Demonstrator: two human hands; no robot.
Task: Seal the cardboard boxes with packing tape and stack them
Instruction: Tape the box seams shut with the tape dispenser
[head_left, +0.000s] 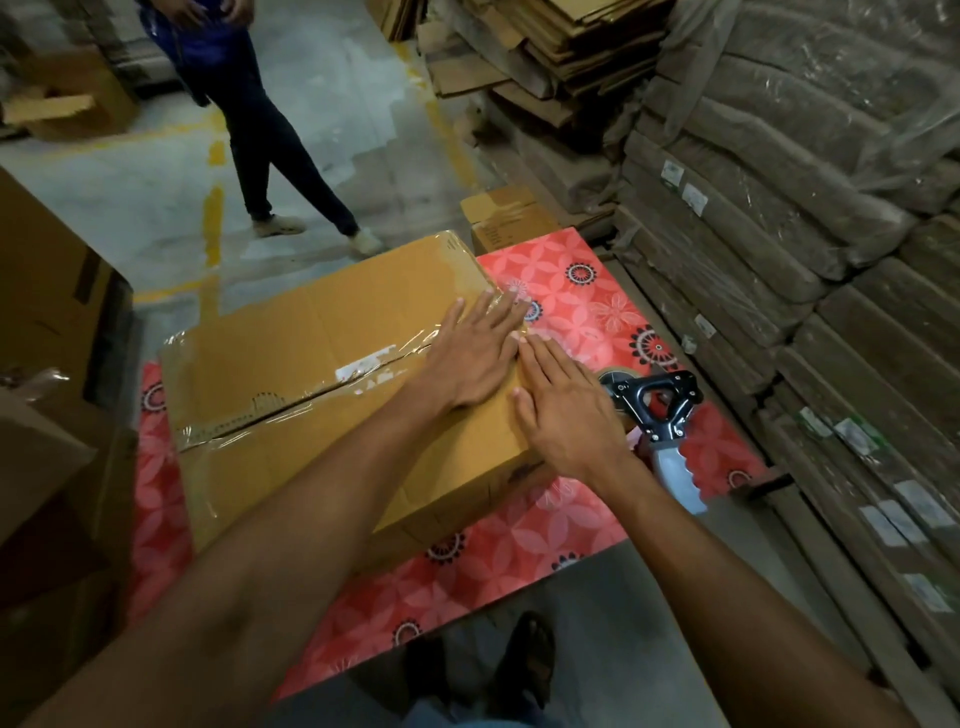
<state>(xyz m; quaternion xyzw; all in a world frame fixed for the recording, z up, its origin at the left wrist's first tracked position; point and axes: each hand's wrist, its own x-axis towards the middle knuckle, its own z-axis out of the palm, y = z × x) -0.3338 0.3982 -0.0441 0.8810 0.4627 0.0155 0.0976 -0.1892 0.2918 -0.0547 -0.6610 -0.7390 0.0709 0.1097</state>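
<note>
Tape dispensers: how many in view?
1. The tape dispenser lies on the red floral table cover, right of the cardboard box, partly behind the right hand. Others may be hidden.

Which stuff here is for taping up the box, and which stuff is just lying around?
For the job:
- cardboard box, tape along its seam
- left hand and right hand, both flat on the box's right end
- tape dispenser, lying on the red flowered table

Just lying around:
- small box behind the table
- flattened cardboard piles
- wrapped bundles
</note>
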